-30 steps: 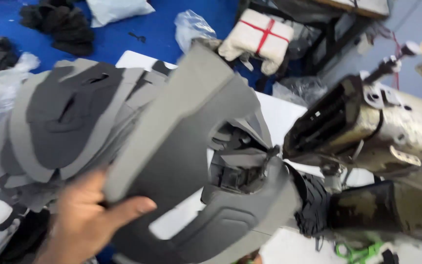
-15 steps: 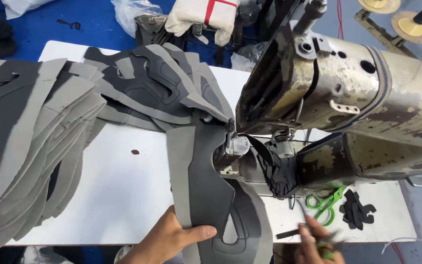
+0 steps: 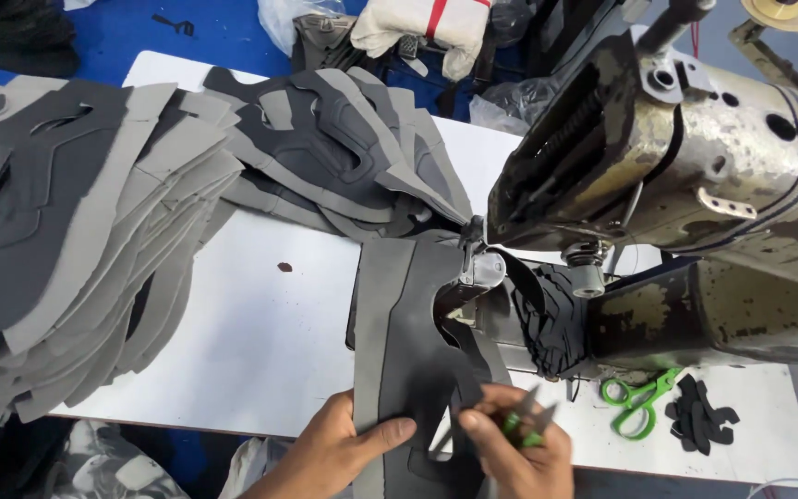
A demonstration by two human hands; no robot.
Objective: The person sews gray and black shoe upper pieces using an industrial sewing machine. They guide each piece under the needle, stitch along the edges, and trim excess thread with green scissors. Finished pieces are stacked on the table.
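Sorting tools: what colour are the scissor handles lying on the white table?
Bright green, on the scissors right of the hands; head view.
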